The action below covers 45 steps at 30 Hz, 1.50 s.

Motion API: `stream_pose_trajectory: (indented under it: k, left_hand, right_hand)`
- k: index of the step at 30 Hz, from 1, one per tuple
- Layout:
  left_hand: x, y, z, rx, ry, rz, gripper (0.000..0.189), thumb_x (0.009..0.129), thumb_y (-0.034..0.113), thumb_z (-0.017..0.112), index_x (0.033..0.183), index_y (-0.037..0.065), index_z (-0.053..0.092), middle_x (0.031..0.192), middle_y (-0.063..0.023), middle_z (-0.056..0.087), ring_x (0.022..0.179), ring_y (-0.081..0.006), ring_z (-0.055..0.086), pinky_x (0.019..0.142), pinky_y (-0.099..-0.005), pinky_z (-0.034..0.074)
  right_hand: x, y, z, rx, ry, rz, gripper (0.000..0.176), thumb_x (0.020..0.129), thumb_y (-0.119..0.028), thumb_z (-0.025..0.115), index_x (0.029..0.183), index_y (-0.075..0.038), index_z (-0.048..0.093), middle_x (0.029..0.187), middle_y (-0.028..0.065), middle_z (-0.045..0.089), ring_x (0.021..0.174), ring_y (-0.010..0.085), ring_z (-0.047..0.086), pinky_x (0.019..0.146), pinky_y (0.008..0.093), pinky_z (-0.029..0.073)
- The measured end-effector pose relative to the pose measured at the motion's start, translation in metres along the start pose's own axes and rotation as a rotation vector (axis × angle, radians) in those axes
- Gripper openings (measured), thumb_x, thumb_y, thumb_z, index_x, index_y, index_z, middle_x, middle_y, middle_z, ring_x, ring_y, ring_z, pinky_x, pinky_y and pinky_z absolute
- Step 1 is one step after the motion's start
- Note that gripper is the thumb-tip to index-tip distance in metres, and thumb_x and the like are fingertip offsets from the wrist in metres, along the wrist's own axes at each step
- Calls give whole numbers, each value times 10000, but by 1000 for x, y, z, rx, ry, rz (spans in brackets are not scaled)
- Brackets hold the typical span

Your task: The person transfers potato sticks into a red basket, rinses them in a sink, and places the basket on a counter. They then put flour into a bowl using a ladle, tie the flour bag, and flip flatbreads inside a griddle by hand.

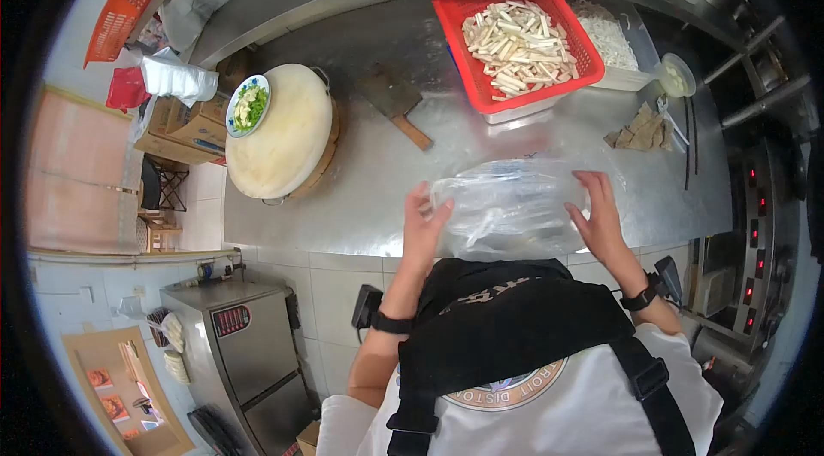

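Black straps [506, 327] over a white shirt [584, 404], with both hands on a clear plastic bag [511, 207] at the near edge of the steel desk [369, 190].

Left hand [425, 224] takes the bag's left edge, its fingers [421, 196] held close together and the thumb closed against the film. Right hand [598, 220] lies along the bag's right edge with fingers [599, 190] extended and slightly spread; whether they pinch the film cannot be told. Farther back on the desk stands a red basket [525, 100] of cut white strips [519, 44]. To the left lie a cleaver [393, 100] and a round chopping board [287, 142] carrying a plate of greens [248, 106].
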State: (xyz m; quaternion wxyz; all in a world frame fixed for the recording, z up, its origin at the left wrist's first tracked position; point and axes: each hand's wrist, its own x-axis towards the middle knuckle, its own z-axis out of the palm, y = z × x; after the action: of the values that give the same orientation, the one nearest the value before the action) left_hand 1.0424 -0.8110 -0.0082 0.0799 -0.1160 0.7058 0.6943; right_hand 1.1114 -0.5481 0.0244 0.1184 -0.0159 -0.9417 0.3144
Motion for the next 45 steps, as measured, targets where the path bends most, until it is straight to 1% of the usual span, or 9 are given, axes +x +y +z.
stream_pose_trajectory:
  k: [4,10,18,21,26,32,35,40,45]
  left_hand:
    - [-28,38,13,553,-359,797,377,754,89,586,1118,88,488,1107,-105,463,990,-276,497,825,-356,398]
    - [-25,1,38,905,-670,530,317,825,254,510,1092,83,504,1028,-154,549,874,-306,558,704,-396,455]
    - [-9,-24,-8,1714,-735,96,330,814,366,517,787,66,652,970,-161,593,828,-280,591,677,-372,461]
    - [-14,-7,-4,1334,-346,742,368,807,398,534,872,46,621,1051,-198,532,938,-278,542,752,-368,440]
    - [2,-1,54,-43,-394,-325,336,807,239,583,1018,-12,511,919,-103,534,859,-201,528,827,-362,427]
    - [6,-21,6,-873,-577,-420,93,836,56,478,918,15,468,779,-25,499,712,-135,507,909,-384,429]
    - [16,-14,-17,-963,-662,-296,103,832,30,454,934,23,436,757,-22,479,685,-124,490,899,-400,439]
    - [-15,5,13,-42,-465,-446,464,827,288,571,1121,-38,421,957,-83,535,968,-206,526,848,-369,455]
    - [20,-39,43,-430,-527,-553,368,840,200,547,1110,-37,468,1090,-126,525,992,-206,515,840,-328,445]
  right_hand:
    - [25,-27,5,-153,-1,-296,577,621,-92,690,1137,-52,435,1166,158,414,1063,334,414,885,368,356]
    - [66,21,62,-170,-397,-126,322,684,-151,657,983,-52,587,893,126,571,838,277,549,783,376,413]
    - [65,15,69,1282,-348,732,234,823,-213,538,916,-3,580,844,52,607,709,136,570,636,299,458]
    - [62,4,64,1479,-326,796,319,850,-226,488,1049,20,528,954,94,595,815,164,580,719,297,465]
    - [46,2,70,1484,-447,591,278,866,-209,452,1024,5,532,938,80,594,861,163,573,785,303,459]
    - [49,53,48,1821,-412,749,243,863,-214,436,956,-19,550,872,67,598,814,164,574,777,319,461]
    - [39,75,57,1959,-448,762,260,856,-233,435,956,-23,550,870,71,600,814,169,575,773,322,461]
    - [30,63,75,2130,-534,609,269,847,-264,437,919,-35,559,856,62,601,810,178,575,783,325,454]
    - [34,-10,55,1872,-338,900,242,841,-270,443,877,-56,551,806,64,591,782,186,569,782,339,450]
